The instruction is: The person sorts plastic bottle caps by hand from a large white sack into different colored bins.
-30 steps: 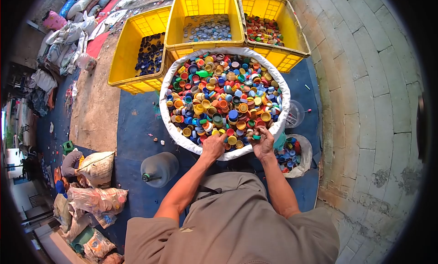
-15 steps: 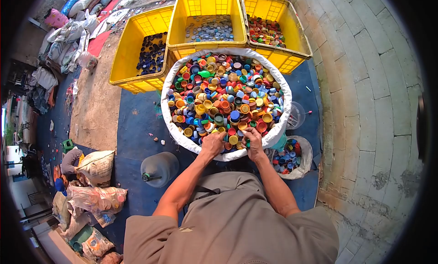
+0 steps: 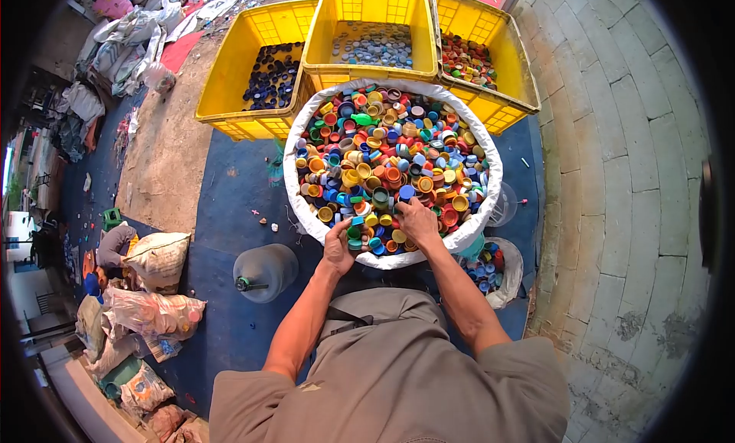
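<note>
A round sack with a rolled white rim (image 3: 294, 190) stands in front of me, heaped with plastic bottle caps (image 3: 383, 148) of many colours. At its near left edge my left hand (image 3: 338, 248) is closed, with a teal-green bottle cap (image 3: 354, 233) at its fingertips. My right hand (image 3: 419, 224) reaches over the near part of the heap, its fingers bent down among the caps, just below a blue cap (image 3: 406, 192). Whatever the right fingertips pinch is hidden.
Behind the sack stand a yellow crate (image 3: 218, 83) with dark blue caps, a yellow crate (image 3: 371, 0) with pale caps and a yellow crate (image 3: 524, 83) with red and orange caps. A smaller sack (image 3: 511, 278), a large clear bottle (image 3: 268, 268) and a block wall (image 3: 612, 175) flank me.
My left hand has moved left and slightly down to the sack's edge. My right hand has moved a little left and up over the caps. The view has shifted slightly.
</note>
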Available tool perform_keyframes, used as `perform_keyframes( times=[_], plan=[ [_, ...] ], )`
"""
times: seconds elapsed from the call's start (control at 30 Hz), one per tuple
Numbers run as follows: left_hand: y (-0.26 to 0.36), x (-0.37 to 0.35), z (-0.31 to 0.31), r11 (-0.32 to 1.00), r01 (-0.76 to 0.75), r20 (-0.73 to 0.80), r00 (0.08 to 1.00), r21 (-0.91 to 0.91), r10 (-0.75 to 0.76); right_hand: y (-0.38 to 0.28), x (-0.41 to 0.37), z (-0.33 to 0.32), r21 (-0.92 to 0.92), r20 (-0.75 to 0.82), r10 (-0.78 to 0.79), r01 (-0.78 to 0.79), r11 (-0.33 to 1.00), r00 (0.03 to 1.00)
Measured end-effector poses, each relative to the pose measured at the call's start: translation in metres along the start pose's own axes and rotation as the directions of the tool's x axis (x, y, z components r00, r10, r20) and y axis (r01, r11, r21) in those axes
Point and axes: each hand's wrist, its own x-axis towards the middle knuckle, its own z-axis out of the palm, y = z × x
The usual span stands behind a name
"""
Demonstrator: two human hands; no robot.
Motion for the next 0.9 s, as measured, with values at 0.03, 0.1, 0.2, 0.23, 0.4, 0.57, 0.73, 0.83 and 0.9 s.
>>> perform_keyframes(
  times=[0.03, 0.1, 0.2, 0.23, 0.4, 0.57, 0.73, 0.83, 0.9],
  plan=[
    [0.000, -0.002, 0.001, 0.997, -0.001, 0.010, 1.000, -0.073, 0.002, -0.002, 0.001, 0.000, -0.019, 0.013, 0.008, -0.008, 1.000, 1.000],
    [0.000, -0.002, 0.001, 0.995, 0.001, 0.042, 0.999, -0.104, 0.004, -0.011, 0.002, -0.008, -0.055, 0.041, 0.042, -0.040, 0.998, 0.998],
    [-0.001, -0.001, 0.002, 0.987, 0.004, 0.049, 0.999, -0.159, 0.004, -0.013, 0.008, -0.009, -0.095, 0.108, 0.076, -0.066, 0.993, 0.991],
    [-0.001, -0.001, 0.003, 0.986, 0.002, 0.041, 0.999, -0.167, 0.005, -0.015, 0.010, -0.010, -0.113, 0.147, 0.099, -0.083, 0.990, 0.984],
    [0.002, -0.001, 0.012, 0.986, 0.005, 0.019, 1.000, -0.167, -0.001, -0.020, 0.023, 0.001, -0.226, 0.280, 0.217, -0.156, 0.962, 0.935],
    [0.001, 0.008, 0.006, 0.997, -0.011, 0.027, 1.000, -0.071, 0.013, -0.016, 0.023, 0.009, -0.170, 0.202, 0.202, -0.169, 0.971, 0.958],
    [0.003, 0.007, 0.020, 0.994, -0.014, 0.009, 1.000, -0.108, 0.015, -0.015, 0.021, -0.003, -0.084, 0.197, 0.141, -0.127, 0.988, 0.970],
    [0.005, 0.010, 0.021, 0.995, -0.027, -0.031, 0.999, -0.097, 0.024, -0.017, 0.009, -0.019, 0.093, 0.105, 0.147, -0.157, 0.983, 0.983],
    [0.005, 0.013, 0.023, 0.997, -0.032, -0.085, 0.996, -0.071, 0.026, -0.017, 0.003, -0.031, 0.338, 0.037, 0.171, -0.173, 0.925, 0.985]
  ],
)
